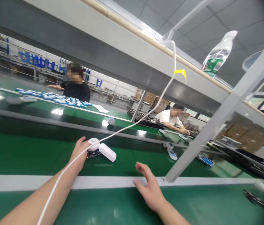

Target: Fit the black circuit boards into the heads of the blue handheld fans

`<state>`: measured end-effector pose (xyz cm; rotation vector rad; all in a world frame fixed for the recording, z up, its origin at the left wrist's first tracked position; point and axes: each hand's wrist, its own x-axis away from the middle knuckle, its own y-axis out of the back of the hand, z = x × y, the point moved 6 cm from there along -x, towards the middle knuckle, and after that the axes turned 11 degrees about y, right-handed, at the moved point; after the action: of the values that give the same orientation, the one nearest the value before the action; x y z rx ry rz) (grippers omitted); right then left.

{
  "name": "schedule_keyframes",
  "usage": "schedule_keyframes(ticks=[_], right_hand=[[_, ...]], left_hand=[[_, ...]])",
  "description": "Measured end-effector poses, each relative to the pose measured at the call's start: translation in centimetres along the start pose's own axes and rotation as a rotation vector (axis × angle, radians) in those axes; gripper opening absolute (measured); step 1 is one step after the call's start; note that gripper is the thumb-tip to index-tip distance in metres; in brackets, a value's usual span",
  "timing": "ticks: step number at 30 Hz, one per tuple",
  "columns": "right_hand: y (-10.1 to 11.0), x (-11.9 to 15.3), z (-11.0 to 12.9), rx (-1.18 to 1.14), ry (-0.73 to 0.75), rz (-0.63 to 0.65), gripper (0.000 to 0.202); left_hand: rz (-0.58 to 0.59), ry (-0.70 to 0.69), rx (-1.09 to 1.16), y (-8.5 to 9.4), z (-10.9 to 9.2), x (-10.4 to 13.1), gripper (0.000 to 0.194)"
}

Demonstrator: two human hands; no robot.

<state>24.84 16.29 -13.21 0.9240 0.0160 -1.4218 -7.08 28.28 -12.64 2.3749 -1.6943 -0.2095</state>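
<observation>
One white device point(101, 150) lies on the green surface point(28, 153) beyond the grey rail point(99, 182), and the left hand point(79, 152) has its grip on the device's round end without lifting it. Nearer than that rail, the right hand point(149, 189) hovers with fingers spread, holding nothing, so the pick-up looks only just begun.

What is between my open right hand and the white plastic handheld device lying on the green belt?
Only bare green belt separates the right hand from the white plastic device; the left hand already touches its far end.
</observation>
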Motion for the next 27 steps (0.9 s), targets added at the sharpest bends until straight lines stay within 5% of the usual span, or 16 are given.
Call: schedule_keyframes(ticks=[3,6,10,17,21,24,27], right_hand=[[1.4,3.3,0.5,0.024,-0.038,-0.065,0.045],[1.0,3.8,1.9,0.066,0.0,-0.07,0.044],[-0.1,2.6,3.5,0.085,0.078,0.016,0.043],[1.1,2.7,2.8,0.075,0.069,0.011,0.032],[1.3,2.5,2.2,0.072,0.058,0.007,0.026],[1.1,2.5,2.5,0.072,0.067,0.01,0.025],[1.2,2.5,2.6,0.042,0.126,-0.016,0.024]], left_hand=[[0.045,0.01,0.077,0.1,-0.3,-0.3,0.077],[0.086,-0.029,-0.135,-0.1,-0.8,0.2,0.059],[-0.06,-0.109,-0.408,1.3,-1.2,0.8,0.046],[-0.279,-0.028,-0.275,3.8,-1.3,1.3,0.04],[-0.42,-0.291,-0.327,5.2,-5.2,2.2,0.027],[-0.491,-0.583,-0.306,5.0,-8.9,5.2,0.024],[-0.213,-0.68,-0.315,1.1,-9.6,9.6,0.029]])
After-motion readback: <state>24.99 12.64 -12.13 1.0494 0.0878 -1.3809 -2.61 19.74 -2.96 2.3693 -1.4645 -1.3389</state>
